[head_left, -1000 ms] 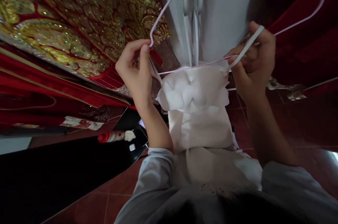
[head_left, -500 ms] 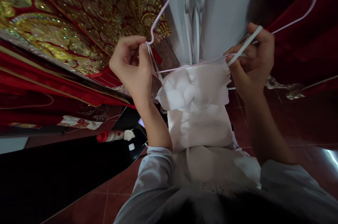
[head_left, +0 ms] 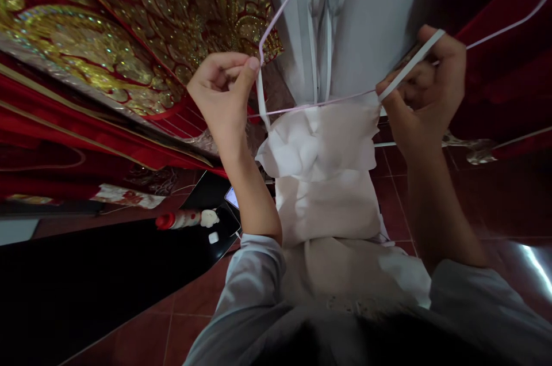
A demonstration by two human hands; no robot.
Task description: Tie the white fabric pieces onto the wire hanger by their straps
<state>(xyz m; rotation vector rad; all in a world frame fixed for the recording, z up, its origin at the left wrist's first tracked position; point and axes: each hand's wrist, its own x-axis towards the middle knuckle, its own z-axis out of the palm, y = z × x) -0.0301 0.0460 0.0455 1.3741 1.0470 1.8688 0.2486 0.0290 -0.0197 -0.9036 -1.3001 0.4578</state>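
Observation:
A pale pink wire hanger (head_left: 285,4) is held out in front of me, its lower bar running across the top of a tiered white garment (head_left: 340,136) with thin straps. My left hand (head_left: 222,87) pinches one narrow white strap (head_left: 261,98) between thumb and fingertips, right beside the hanger's left notch. On the other side, my right hand (head_left: 431,81) has the second strap (head_left: 411,69) drawn tight between thumb and raised forefinger. The hanger's lower bar passes behind that hand, so its hold on the wire is partly hidden. Below the bar, the garment hangs down toward my lap.
Red clothes with gold sequins (head_left: 207,15) hang at the left, and dark red cloth (head_left: 513,9) at the right. A black table (head_left: 107,285) at lower left bears a red-capped bottle (head_left: 179,220), a small white case (head_left: 213,237) and a phone (head_left: 232,197).
Both hands and the hanger have shifted to the right. The left strap now runs straighter and tauter down from my left fingertips.

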